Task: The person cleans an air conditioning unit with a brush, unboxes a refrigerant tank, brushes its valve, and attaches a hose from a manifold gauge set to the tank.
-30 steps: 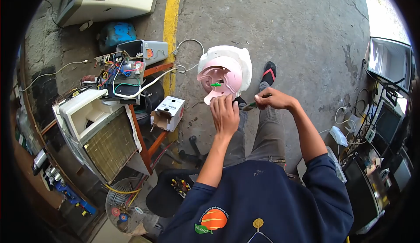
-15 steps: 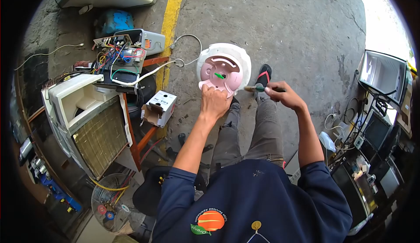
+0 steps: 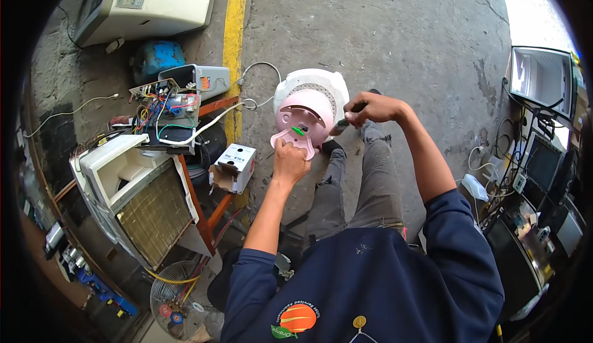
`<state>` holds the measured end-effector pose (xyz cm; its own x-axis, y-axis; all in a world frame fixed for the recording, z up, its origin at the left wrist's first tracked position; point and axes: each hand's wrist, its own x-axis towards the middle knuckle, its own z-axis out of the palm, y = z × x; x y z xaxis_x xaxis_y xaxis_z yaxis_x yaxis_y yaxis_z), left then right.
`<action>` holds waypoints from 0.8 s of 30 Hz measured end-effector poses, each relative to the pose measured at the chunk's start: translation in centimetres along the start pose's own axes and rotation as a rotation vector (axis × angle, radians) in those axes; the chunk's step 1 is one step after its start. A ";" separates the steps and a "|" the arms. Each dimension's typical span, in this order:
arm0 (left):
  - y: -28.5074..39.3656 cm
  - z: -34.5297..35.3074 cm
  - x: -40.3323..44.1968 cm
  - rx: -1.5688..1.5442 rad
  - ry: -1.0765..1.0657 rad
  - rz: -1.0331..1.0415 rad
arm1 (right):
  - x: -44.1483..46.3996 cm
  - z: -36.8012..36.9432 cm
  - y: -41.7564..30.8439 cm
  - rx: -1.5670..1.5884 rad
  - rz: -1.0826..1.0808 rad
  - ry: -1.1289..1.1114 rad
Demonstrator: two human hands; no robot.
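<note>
My left hand (image 3: 291,161) is closed on the near edge of a pink plastic housing (image 3: 320,108). The housing is rounded, with a curved slot, an opening and a green part (image 3: 298,131) inside. It is tilted over a white round base (image 3: 283,91) with a perforated ring on the floor. My right hand (image 3: 375,108) grips a paintbrush (image 3: 342,123) with a dark green handle. The bristles are at the right side of the housing; whether they touch it I cannot tell.
To the left stand an opened appliance with exposed wiring (image 3: 176,104), a finned heat exchanger unit (image 3: 154,210) and a small white box (image 3: 236,165). A yellow line (image 3: 234,31) crosses the concrete floor. Screens and cables, including a monitor (image 3: 535,167), crowd the right.
My left hand has drawn the pink housing toward me and slightly left, exposing more of the white base. My right hand has moved left, bringing the brush to the housing's side.
</note>
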<state>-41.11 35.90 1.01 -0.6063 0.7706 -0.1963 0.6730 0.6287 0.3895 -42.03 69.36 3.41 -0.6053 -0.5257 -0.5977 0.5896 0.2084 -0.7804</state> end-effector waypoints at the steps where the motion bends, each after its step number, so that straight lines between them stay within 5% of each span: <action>1: 0.3 -0.3 0.0 0.020 0.004 -0.018 | 1.7 -0.4 1.8 0.126 -0.172 0.202; 3: 0.6 -0.1 -0.3 0.026 0.004 -0.031 | 5.4 -0.5 6.0 0.331 -0.468 0.789; 4: 0.5 -0.2 0.0 0.038 0.013 -0.036 | 6.4 -1.1 8.0 -0.096 -0.384 1.300; 6: 0.9 -0.4 0.0 0.098 -0.022 -0.072 | 4.3 -1.2 8.4 0.262 -0.264 1.526; 8: 1.1 -0.7 0.2 0.153 -0.045 -0.118 | 0.5 0.1 9.2 0.536 -0.225 1.411; 12: 0.5 0.7 -0.4 0.188 -0.089 -0.154 | -9.4 2.9 16.3 -0.070 0.039 0.790; 14: 0.5 1.5 -0.4 0.196 -0.309 -0.248 | -14.6 3.8 19.2 -0.074 0.276 0.439; 15: 0.4 1.8 -0.1 0.206 -0.340 -0.295 | -17.0 3.9 18.6 -0.086 0.588 0.333; 19: 2.7 -1.2 2.4 -0.006 -0.531 -0.410 | -23.0 1.8 21.8 -0.245 0.733 0.331; 20: 5.3 -3.6 3.1 0.064 -0.446 -0.436 | -23.3 0.3 22.5 -0.234 0.680 0.375; 21: 6.4 -1.9 1.9 0.094 -0.141 -0.469 | -22.7 -1.4 22.1 -0.279 0.619 0.395; 23: 8.5 -0.7 -1.6 -0.170 0.003 -0.686 | -22.4 -4.4 19.2 -0.382 0.518 0.424; 24: 9.7 -2.4 -4.3 -0.462 -0.151 -0.845 | -21.3 -4.8 15.7 -0.425 0.454 0.441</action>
<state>-33.00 38.43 7.80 -0.7306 0.1094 -0.6740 -0.2113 0.9024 0.3755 -22.44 87.77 2.94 -0.5630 0.0471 -0.8251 0.6292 0.6718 -0.3909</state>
